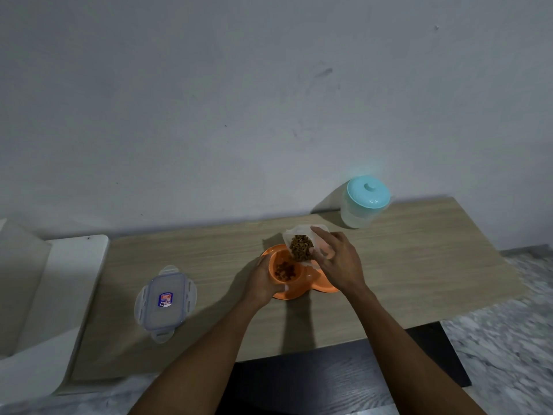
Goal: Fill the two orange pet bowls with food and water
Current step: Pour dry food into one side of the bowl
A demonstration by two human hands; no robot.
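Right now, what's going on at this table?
A person is pouring dry pet food from a clear container, tilted in the right hand, into an orange bowl, while the left hand holds that bowl's edge. Some food is already in it. A clip-on lid lies on the table to the left, and a jar with a blue top stands at the back.

Pale grey-white plastered wall (269, 100) w/ faint scuffs fills upper half; light wood-grain tabletop (419, 265) abuts it. White boxy furniture unit (74, 250) at left, dark wood-grain panel (344, 378) below table's near edge, grey-white marbled floor (508, 339) at right. Dim, even light.
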